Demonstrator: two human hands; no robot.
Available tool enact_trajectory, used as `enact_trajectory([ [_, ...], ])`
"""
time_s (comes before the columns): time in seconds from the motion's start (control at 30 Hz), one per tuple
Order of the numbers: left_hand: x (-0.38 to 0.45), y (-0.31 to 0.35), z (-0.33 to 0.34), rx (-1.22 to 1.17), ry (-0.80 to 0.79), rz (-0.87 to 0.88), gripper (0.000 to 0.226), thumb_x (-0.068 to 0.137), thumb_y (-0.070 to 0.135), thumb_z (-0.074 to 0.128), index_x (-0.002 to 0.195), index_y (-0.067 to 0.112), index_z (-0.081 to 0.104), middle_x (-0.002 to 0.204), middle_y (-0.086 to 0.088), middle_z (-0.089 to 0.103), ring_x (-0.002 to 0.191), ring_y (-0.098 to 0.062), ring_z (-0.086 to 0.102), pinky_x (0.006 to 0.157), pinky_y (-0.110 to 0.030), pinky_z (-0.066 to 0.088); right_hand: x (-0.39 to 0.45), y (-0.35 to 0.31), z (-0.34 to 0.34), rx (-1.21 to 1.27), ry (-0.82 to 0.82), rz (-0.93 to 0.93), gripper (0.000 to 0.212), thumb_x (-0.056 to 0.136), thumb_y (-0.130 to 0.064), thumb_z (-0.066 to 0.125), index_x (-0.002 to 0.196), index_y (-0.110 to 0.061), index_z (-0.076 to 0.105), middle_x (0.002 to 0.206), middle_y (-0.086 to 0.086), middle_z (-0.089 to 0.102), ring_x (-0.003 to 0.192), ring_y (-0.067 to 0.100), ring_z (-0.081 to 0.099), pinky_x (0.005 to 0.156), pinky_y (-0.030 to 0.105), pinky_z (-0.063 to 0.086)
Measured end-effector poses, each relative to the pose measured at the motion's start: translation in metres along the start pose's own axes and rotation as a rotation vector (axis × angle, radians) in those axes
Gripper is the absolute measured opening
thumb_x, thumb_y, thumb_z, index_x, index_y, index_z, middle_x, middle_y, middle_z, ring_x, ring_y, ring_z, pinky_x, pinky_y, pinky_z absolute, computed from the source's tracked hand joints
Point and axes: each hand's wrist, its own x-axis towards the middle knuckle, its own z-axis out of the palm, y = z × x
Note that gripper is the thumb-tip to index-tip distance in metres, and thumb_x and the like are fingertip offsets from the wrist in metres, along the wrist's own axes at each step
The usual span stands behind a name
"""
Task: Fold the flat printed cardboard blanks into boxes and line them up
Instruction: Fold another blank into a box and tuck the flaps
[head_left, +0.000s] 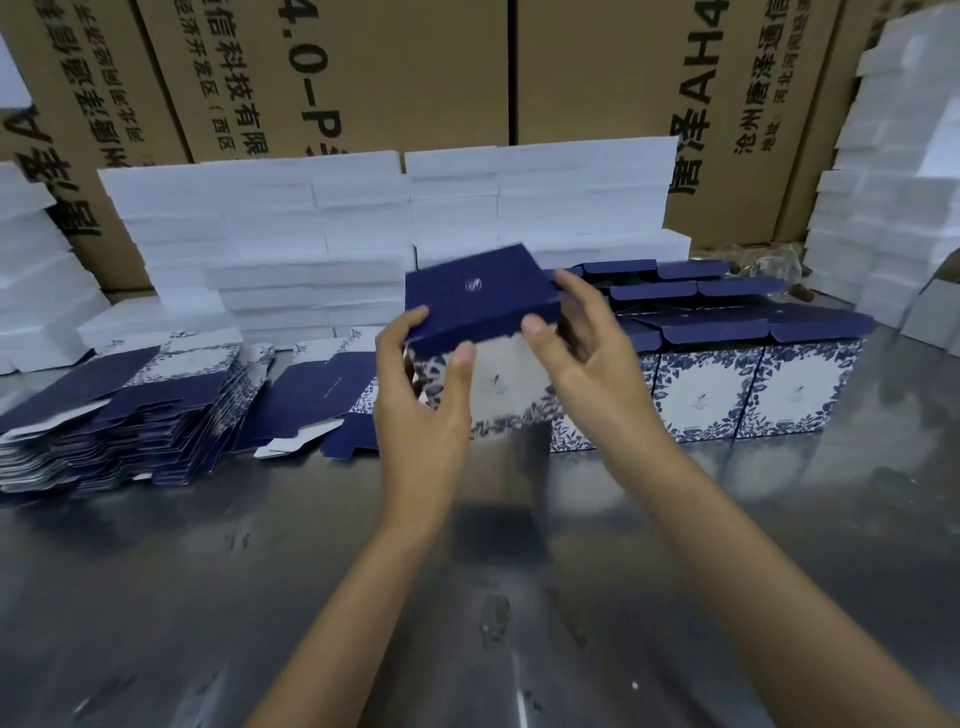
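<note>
Both hands hold one box (483, 332) up in the air above the grey metal tabletop (260, 597), roughly at the centre of the view and tilted so its dark blue lid faces up and toward the camera. The left hand (421, 395) grips the box's left side, fingers curled over the edge of the lid and the thumb pressed on the white front panel with its blue flower print. The right hand (582, 348) grasps the right side, thumb on the lower edge of the lid and fingers reaching behind the far corner. The lower part of the box is blurred, so how its bottom flaps stand cannot be told. To the right, just behind the right hand, a row of finished boxes (748, 389) stands on the tabletop, side by side and touching, their blue lid flaps raised; more of them stand in further rows behind. To the left lies a thick pile of flat blanks (119, 415), blue and white, fanned out unevenly, with a few loose blanks (317, 400) lying between that pile and the left hand. Behind everything, white stacks (395, 234) of what looks like foam or card rise along the back and at both sides, and large brown cartons (363, 67) with black printed lettering stand behind them.
</note>
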Motion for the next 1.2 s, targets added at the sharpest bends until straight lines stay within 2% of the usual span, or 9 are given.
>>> enact_trajectory([
  [0.1,0.033,0.016,0.018,0.015,0.006,0.066,0.036,0.095,0.023,0.067,0.126,0.03,0.05,0.126,0.014,0.06,0.115,-0.009,0.06,0.096,-0.032,0.052,0.029,-0.018,-0.008,-0.129,-0.008,-0.058,0.047,0.102,-0.027,0.059,0.148,-0.028,0.047,0.144,-0.009,0.055,0.134,0.009,0.049,0.111,0.039,0.045],
  [0.23,0.062,0.025,0.051,0.086,-0.042,0.1,0.034,0.095,0.02,0.066,0.122,0.025,0.047,0.126,0.005,0.059,0.116,-0.016,0.059,0.094,-0.046,0.051,0.068,-0.031,-0.034,-0.251,0.0,-0.073,0.048,0.103,-0.03,0.055,0.149,-0.037,0.042,0.14,-0.008,0.053,0.127,0.01,0.049,0.105,0.037,0.047],
  [0.47,0.109,0.032,0.151,0.108,-0.228,0.133,0.03,0.096,0.02,0.062,0.122,0.021,0.048,0.124,0.008,0.058,0.11,-0.012,0.058,0.093,-0.035,0.051,0.132,-0.032,-0.116,-0.361,0.122,0.019,0.036,0.104,-0.031,0.052,0.141,-0.029,0.05,0.124,-0.004,0.059,0.114,0.017,0.056,0.084,0.031,0.047],
  [0.57,0.125,0.024,0.203,0.114,-0.31,0.135,0.03,0.096,0.019,0.062,0.122,0.018,0.049,0.123,0.004,0.059,0.11,-0.015,0.058,0.092,-0.034,0.05,0.161,-0.019,-0.154,-0.398,0.2,0.113,0.03,0.104,-0.031,0.053,0.132,-0.02,0.052,0.126,0.009,0.061,0.114,0.029,0.059,0.097,0.045,0.052],
  [0.77,0.169,-0.007,0.294,0.053,-0.432,-0.015,0.027,0.095,0.019,0.064,0.119,0.02,0.052,0.1,0.022,0.052,0.083,-0.003,0.057,0.081,-0.031,0.051,0.225,0.015,-0.21,-0.4,0.328,0.175,0.04,0.102,-0.03,0.056,0.14,-0.018,0.049,0.119,0.0,0.056,0.119,0.025,0.058,0.105,0.046,0.048],
  [0.87,0.186,-0.031,0.332,0.035,-0.487,-0.056,0.025,0.096,0.018,0.064,0.12,0.018,0.057,0.109,0.011,0.056,0.102,-0.01,0.055,0.089,-0.036,0.054,0.256,0.037,-0.234,-0.417,0.361,0.214,0.038,0.102,-0.028,0.055,0.138,-0.015,0.05,0.122,0.004,0.055,0.116,0.026,0.056,0.102,0.045,0.049],
  [1.0,0.199,-0.061,0.363,0.079,-0.557,-0.039,0.028,0.097,0.017,0.062,0.125,0.02,0.061,0.126,0.003,0.061,0.12,-0.018,0.057,0.083,-0.018,0.042,0.282,0.072,-0.256,-0.426,0.36,0.259,0.041,0.104,-0.027,0.052,0.143,-0.015,0.046,0.128,0.004,0.054,0.103,0.021,0.054,0.08,0.031,0.046],
  [1.13,0.206,-0.085,0.379,0.125,-0.581,-0.037,0.038,0.099,0.011,0.058,0.135,0.023,0.058,0.135,-0.004,0.059,0.119,-0.018,0.057,0.086,-0.019,0.04,0.292,0.104,-0.265,-0.446,0.314,0.316,0.054,0.104,-0.028,0.053,0.153,-0.013,0.036,0.153,0.008,0.044,0.135,0.028,0.047,0.111,0.042,0.041],
  [1.2,0.21,-0.096,0.383,0.165,-0.605,-0.069,0.047,0.1,0.01,0.056,0.144,0.026,0.05,0.142,-0.007,0.055,0.111,-0.018,0.059,0.083,-0.018,0.039,0.295,0.117,-0.265,-0.44,0.267,0.352,0.052,0.104,-0.026,0.054,0.152,-0.012,0.038,0.151,0.008,0.046,0.128,0.024,0.049,0.109,0.04,0.04],
])
